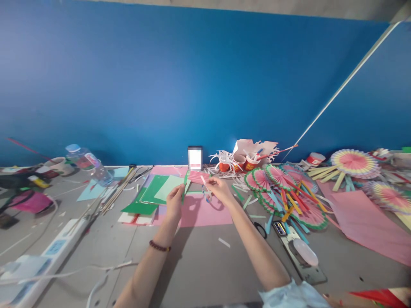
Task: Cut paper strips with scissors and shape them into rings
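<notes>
Both my hands are raised over the grey table [199, 261], holding a pleated pink paper with a green edge [195, 177] stretched between them. My left hand [175, 201] pinches its left green end, fingers closed. My right hand [220, 189] grips the right end along with a thin white stick [205, 184]. Beneath them lies a flat pink sheet [201, 214]. A beaded bracelet [159, 246] circles my left wrist.
Green sheets [150, 194] lie left of the hands. A pile of finished paper fans [282, 192] fills the right, with a big pink sheet [362, 222], a phone [279, 228], scissors [260, 229], red cups [239, 162] and a bottle [86, 162]. A power strip [54, 252] lies left.
</notes>
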A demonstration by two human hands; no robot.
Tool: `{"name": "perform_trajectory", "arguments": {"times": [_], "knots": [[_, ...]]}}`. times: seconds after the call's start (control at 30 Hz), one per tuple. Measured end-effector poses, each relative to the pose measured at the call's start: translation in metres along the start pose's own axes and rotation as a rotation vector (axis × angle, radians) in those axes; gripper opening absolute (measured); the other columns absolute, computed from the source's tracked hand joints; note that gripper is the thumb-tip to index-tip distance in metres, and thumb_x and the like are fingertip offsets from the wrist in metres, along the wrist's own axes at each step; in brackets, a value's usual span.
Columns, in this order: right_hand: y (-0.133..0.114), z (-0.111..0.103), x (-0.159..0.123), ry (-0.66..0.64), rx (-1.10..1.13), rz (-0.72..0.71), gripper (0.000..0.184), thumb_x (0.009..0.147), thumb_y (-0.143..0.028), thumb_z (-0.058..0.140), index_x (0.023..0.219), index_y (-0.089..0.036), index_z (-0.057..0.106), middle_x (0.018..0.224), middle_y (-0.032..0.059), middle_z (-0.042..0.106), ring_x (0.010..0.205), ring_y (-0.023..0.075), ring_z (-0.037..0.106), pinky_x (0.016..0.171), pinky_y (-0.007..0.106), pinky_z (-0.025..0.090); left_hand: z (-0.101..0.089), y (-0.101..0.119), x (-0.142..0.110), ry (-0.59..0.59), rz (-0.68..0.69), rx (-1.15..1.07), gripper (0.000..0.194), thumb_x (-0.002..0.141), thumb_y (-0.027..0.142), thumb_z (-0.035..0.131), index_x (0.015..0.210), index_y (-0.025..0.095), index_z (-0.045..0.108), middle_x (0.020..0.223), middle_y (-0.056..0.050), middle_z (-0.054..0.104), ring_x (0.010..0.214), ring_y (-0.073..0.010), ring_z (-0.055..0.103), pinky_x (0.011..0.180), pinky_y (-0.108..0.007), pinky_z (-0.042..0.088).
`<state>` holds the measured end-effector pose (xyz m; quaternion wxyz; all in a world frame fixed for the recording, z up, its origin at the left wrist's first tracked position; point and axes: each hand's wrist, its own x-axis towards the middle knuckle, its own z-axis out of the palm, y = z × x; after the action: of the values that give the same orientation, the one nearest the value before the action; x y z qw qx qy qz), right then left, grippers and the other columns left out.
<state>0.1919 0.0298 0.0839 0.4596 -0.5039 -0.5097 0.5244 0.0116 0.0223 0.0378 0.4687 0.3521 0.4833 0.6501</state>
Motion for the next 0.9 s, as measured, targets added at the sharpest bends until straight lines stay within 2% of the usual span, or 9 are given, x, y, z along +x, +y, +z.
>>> {"name": "perform_trajectory", "arguments": {"times": [0.07,0.17,0.33,0.5,0.63,0.7,0.77,0.9], "knots": [[-0.004,-0.002,0.001,0.002,0.134,0.062,0.025,0.063,-0.035,0.068,0.076,-0.019,0.054,0.061,-0.004,0.059,0.044,0.0104,0.057,0.041,0.021,0.047,0.006,0.005,0.001,-0.04,-0.019,-0.006,0.029,0.065,0.041,0.075,0.081,0.017,0.07,0.077,-0.002,0.068,0.067,-0.0132,0.059,0.057,-0.024,0.043],[-0.01,-0.007,0.001,-0.011,0.266,0.082,0.03,0.06,-0.037,0.071,0.079,-0.018,0.055,0.061,-0.0027,0.062,0.047,0.0108,0.056,0.039,0.02,0.047,0.019,0.018,0.001,-0.099,-0.018,0.014,0.028,0.063,0.039,0.077,0.081,0.018,0.07,0.075,-0.001,0.067,0.061,-0.0108,0.055,0.054,-0.023,0.04],[-0.023,-0.015,-0.003,-0.039,0.355,0.023,0.031,0.063,-0.042,0.07,0.076,-0.019,0.054,0.057,-0.0042,0.06,0.039,0.0066,0.047,0.033,0.017,0.038,0.038,0.043,0.006,-0.165,0.076,-0.032,0.028,0.059,0.039,0.08,0.073,0.018,0.067,0.068,0.001,0.064,0.055,-0.0086,0.05,0.049,-0.022,0.035],[-0.039,-0.018,-0.016,-0.07,0.384,-0.053,0.028,0.065,-0.04,0.069,0.074,-0.021,0.05,0.054,-0.0069,0.055,0.036,0.0047,0.038,0.029,0.015,0.029,0.039,0.056,0.012,-0.277,0.049,-0.046,0.027,0.058,0.033,0.081,0.072,0.017,0.065,0.071,-0.001,0.066,0.055,-0.0088,0.053,0.048,-0.021,0.035],[-0.05,-0.016,-0.025,-0.129,0.353,-0.078,0.026,0.067,-0.039,0.069,0.075,-0.022,0.05,0.043,-0.0111,0.043,0.03,0.0034,0.028,0.027,0.014,0.021,0.032,0.061,0.014,-0.287,-0.001,-0.014,0.029,0.06,0.038,0.08,0.07,0.016,0.066,0.078,-0.006,0.07,0.07,-0.0168,0.063,0.056,-0.024,0.044],[-0.052,-0.014,-0.028,-0.155,0.315,-0.063,0.026,0.069,-0.04,0.068,0.074,-0.022,0.05,0.037,-0.0131,0.036,0.028,0.0034,0.025,0.027,0.015,0.018,0.03,0.065,0.014,-0.279,-0.009,0.009,0.03,0.062,0.043,0.077,0.07,0.016,0.067,0.076,-0.006,0.07,0.071,-0.0184,0.065,0.057,-0.025,0.046],[-0.053,-0.011,-0.03,-0.161,0.277,-0.047,0.027,0.069,-0.041,0.068,0.073,-0.022,0.05,0.036,-0.0129,0.036,0.027,0.0034,0.024,0.027,0.015,0.017,0.031,0.068,0.012,-0.271,0.022,0.065,0.029,0.063,0.044,0.077,0.068,0.016,0.069,0.069,-0.005,0.069,0.062,-0.0158,0.062,0.054,-0.025,0.045],[-0.052,-0.005,-0.034,-0.127,0.146,-0.033,0.025,0.069,-0.04,0.068,0.074,-0.02,0.056,0.045,-0.0092,0.046,0.03,0.0029,0.028,0.028,0.016,0.017,0.035,0.073,0.005,-0.234,0.051,0.112,0.025,0.059,0.037,0.08,0.067,0.016,0.07,0.054,0.0,0.063,0.046,-0.0102,0.051,0.048,-0.023,0.042]]}}
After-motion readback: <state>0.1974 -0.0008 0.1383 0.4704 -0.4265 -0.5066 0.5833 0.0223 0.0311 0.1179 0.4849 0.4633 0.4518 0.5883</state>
